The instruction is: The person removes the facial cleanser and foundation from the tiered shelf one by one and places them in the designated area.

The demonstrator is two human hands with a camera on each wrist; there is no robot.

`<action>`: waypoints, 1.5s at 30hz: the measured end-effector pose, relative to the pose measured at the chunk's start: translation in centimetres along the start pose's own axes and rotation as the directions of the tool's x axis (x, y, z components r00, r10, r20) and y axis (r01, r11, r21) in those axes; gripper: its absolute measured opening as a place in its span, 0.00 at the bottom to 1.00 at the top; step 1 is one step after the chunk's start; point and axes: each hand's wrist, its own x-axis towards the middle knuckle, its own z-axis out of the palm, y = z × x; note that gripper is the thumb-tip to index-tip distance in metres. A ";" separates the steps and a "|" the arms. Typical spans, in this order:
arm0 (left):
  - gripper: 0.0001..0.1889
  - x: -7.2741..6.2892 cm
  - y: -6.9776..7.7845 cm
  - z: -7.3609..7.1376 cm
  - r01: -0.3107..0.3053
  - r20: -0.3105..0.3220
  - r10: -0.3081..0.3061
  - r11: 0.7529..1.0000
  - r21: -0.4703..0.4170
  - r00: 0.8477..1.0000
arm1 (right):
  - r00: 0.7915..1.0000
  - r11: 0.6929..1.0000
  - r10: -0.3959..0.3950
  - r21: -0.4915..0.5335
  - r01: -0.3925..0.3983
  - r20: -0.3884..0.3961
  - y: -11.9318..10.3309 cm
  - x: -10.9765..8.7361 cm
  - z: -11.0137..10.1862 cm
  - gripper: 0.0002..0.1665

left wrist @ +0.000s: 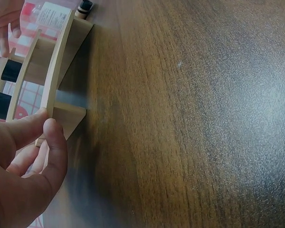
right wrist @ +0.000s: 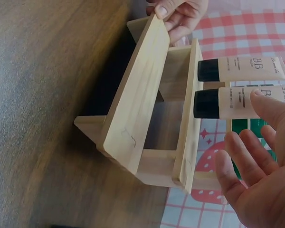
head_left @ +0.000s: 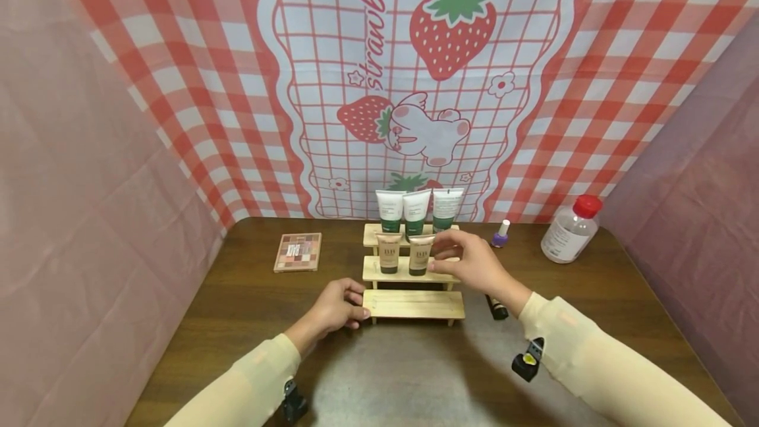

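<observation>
A three-step wooden display stand (head_left: 413,304) stands on the table. My left hand (head_left: 333,306) pinches the left end of its lowest step between thumb and fingers, as the left wrist view shows closely. Two beige BB cream tubes, a left tube (head_left: 389,254) and a right tube (head_left: 419,256), stand cap down on the middle step. Beside the right tube is my right hand (head_left: 471,261), its thumb tip over the tube's edge and its fingers spread loosely, not wrapped round it. Several white-and-green tubes (head_left: 447,206) stand on the top step.
An eyeshadow palette (head_left: 298,252) lies on the left. To the right are a purple nail polish bottle (head_left: 501,234) and a clear bottle with a red cap (head_left: 570,232). A small black item (head_left: 497,308) lies partly under the right forearm. Checked cloth (head_left: 237,117) hangs behind.
</observation>
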 end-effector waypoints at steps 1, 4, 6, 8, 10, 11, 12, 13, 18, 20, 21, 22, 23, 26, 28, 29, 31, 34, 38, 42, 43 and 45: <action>0.25 0.0 0.0 0.0 -0.001 0.001 0.001 1.000 0.000 1.000 | 1.000 1.000 0.001 0.002 -0.001 -0.001 0.0 0.1 0.1 0.25; 0.24 0.1 0.0 0.0 -0.003 0.004 0.003 1.000 0.000 1.000 | 1.000 1.000 0.004 0.007 -0.004 -0.007 0.0 0.2 0.3 0.24; 0.24 0.1 0.0 0.0 -0.003 0.005 0.003 1.000 -0.001 1.000 | 1.000 1.000 0.006 -0.006 -0.006 -0.012 0.0 0.2 0.5 0.23; 0.25 0.1 -0.1 0.0 -0.004 0.006 0.004 1.000 -0.002 1.000 | 1.000 1.000 0.004 -0.018 -0.004 -0.021 -0.2 0.3 0.6 0.22; 0.25 0.1 -0.1 -0.1 -0.004 0.006 0.004 1.000 -0.004 1.000 | 1.000 0.999 -0.001 -0.033 0.000 -0.029 -0.3 0.4 0.7 0.21; 0.25 0.1 -0.1 -0.1 -0.005 0.005 0.005 1.000 -0.004 1.000 | 0.999 0.999 -0.005 -0.043 0.003 -0.036 -0.4 0.4 0.8 0.20; 0.25 0.1 -0.1 -0.1 -0.005 0.006 0.006 1.000 -0.003 1.000 | 0.999 0.999 -0.009 -0.049 0.007 -0.042 -0.4 0.5 0.8 0.19; 0.25 0.1 -0.1 -0.1 -0.005 0.006 0.005 1.000 -0.002 1.000 | 0.999 0.998 -0.013 -0.055 0.011 -0.047 -0.5 0.5 0.9 0.19; 0.25 0.1 0.1 -0.1 0.000 0.005 0.000 1.000 0.001 1.000 | 0.998 0.996 -0.033 -0.090 0.028 -0.060 -0.5 0.7 1.0 0.15; 0.25 0.1 0.1 0.0 -0.002 0.005 0.002 1.000 0.000 1.000 | 0.997 0.995 -0.036 -0.098 0.030 -0.063 -0.5 0.8 1.0 0.15; 0.25 0.1 0.1 -0.1 -0.002 0.004 0.002 1.000 0.000 1.000 | 0.997 0.995 -0.036 -0.100 0.029 -0.063 -0.5 0.8 1.1 0.14; 0.25 0.1 0.1 -0.1 -0.002 0.004 0.002 1.000 0.001 1.000 | 0.997 0.995 -0.034 -0.099 0.028 -0.064 -0.5 0.9 1.1 0.14; 0.25 0.1 0.1 -0.1 -0.004 0.003 0.004 1.000 0.003 1.000 | 0.997 0.995 -0.032 -0.097 0.026 -0.064 -0.5 0.9 1.1 0.14; 0.25 0.2 0.0 -0.1 -0.004 0.003 0.004 1.000 0.007 1.000 | 0.998 0.996 -0.027 -0.089 0.021 -0.065 -0.4 1.0 1.2 0.14; 0.25 0.2 -0.1 -0.1 -0.003 0.003 0.003 1.000 0.007 1.000 | 0.998 0.996 -0.024 -0.087 0.018 -0.066 -0.4 1.0 1.2 0.13; 0.25 0.2 -0.1 -0.1 -0.002 0.004 0.002 1.000 0.006 1.000 | 0.998 0.996 -0.023 -0.088 0.017 -0.066 -0.4 1.1 1.2 0.13; 0.25 0.2 -0.1 -0.2 0.000 0.007 0.000 1.000 0.004 1.000 | 0.997 0.996 -0.021 -0.090 0.015 -0.068 -0.4 1.1 1.2 0.13; 0.25 0.2 0.0 -0.2 0.006 0.018 -0.006 1.000 -0.002 1.000 | 0.997 0.995 -0.020 -0.095 0.013 -0.073 -0.4 1.1 1.3 0.13; 0.25 0.2 -0.1 -0.2 0.014 0.035 -0.014 1.000 -0.009 0.999 | 0.997 0.994 -0.025 -0.104 0.018 -0.074 -0.2 1.0 1.3 0.12; 0.25 0.1 -0.2 -0.2 0.020 0.042 -0.019 1.000 -0.010 0.999 | 0.996 0.995 -0.033 -0.100 0.025 -0.083 0.1 0.8 1.2 0.12; 0.25 0.1 -0.3 -0.2 0.020 0.042 -0.019 1.000 -0.011 0.999 | 0.995 0.995 -0.037 -0.093 0.029 -0.090 0.1 0.7 1.1 0.12; 0.25 0.1 -0.3 -0.2 0.018 0.042 -0.017 1.000 -0.013 0.999 | 0.993 0.997 -0.046 -0.073 0.038 -0.105 0.2 0.5 0.7 0.12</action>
